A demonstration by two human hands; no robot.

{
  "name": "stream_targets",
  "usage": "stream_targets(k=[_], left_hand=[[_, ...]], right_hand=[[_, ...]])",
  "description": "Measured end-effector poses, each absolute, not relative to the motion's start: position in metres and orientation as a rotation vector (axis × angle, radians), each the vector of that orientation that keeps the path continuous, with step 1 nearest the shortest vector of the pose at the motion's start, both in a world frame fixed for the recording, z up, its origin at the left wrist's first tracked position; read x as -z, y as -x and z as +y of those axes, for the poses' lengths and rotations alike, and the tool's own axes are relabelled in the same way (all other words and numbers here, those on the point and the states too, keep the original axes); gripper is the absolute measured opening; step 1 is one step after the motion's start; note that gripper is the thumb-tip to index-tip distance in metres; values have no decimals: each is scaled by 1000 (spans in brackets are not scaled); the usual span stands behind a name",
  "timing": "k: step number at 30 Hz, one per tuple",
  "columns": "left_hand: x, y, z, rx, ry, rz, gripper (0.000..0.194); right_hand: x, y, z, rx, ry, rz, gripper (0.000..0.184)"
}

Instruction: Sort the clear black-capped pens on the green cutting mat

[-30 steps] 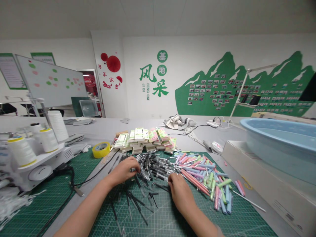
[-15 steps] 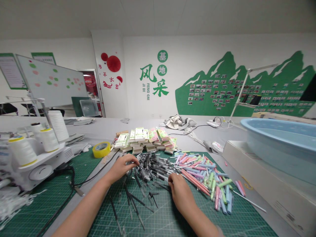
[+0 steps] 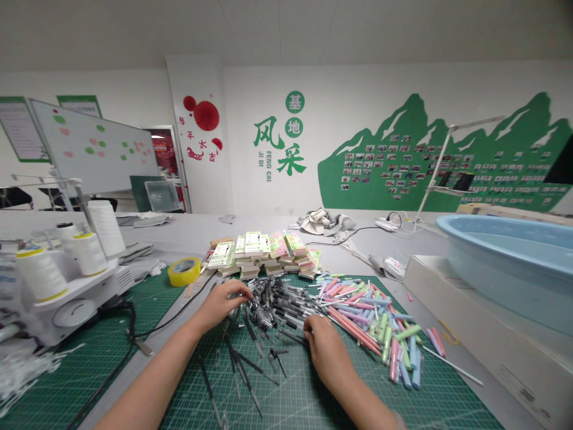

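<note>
Black and clear pens (image 3: 286, 301) lie in a dense heap on the green cutting mat (image 3: 295, 400). At the heap's left edge is my left hand (image 3: 228, 301), fingers bent and tips pressed together among the pens; what they pinch is hidden. My right hand (image 3: 323, 340) is at the heap's lower right, its fingers curled closed where the end of a dark pen (image 3: 293, 338) meets them. Several loose dark pens (image 3: 242, 367) lie spread on the mat between my arms. Pastel pink, green, blue and purple sticks (image 3: 385, 325) form another pile to the right of my right hand.
Small green and pink boxes (image 3: 257, 245) are stacked behind the pens. A yellow tape roll (image 3: 184, 272) lies left of them. A sewing machine with thread cones (image 3: 89, 254) stands at left. On the right, a blue basin (image 3: 514, 263) rests on a white box (image 3: 483, 334). Cloth scraps (image 3: 322, 221) lie behind.
My right hand has shifted very slightly left. My left hand and the piles look the same.
</note>
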State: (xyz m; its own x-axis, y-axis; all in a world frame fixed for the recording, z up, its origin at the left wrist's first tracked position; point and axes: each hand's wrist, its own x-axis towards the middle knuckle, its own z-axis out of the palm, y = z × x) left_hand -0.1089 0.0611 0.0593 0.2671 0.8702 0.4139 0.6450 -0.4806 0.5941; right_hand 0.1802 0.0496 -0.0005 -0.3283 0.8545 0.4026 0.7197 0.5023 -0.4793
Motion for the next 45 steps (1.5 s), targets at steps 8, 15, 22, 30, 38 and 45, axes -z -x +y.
stream_targets(k=[8,15,22,30,38,45], left_hand=[[-60,107,60,-1031,-2248,1398,13],[-62,96,57,-1051,-2249,1370,12],[-68,68,47,-959,-2100,1197,31],[-38,105,63,-472,-2356,1625,7],[-28,108,61,-364,-2466,1695,11],[-48,75,58,-923,-2053,1471,6]], right_hand=[[0,-180,49,-328,1286,-2112,16],[-4,-177,45,-402,1271,-2078,17],[-12,-170,38,-606,1102,-2052,26],[-9,-170,40,-671,1143,-1936,22],[-8,-170,40,-649,1147,-1947,22],[-10,-170,38,-627,1159,-1953,22]])
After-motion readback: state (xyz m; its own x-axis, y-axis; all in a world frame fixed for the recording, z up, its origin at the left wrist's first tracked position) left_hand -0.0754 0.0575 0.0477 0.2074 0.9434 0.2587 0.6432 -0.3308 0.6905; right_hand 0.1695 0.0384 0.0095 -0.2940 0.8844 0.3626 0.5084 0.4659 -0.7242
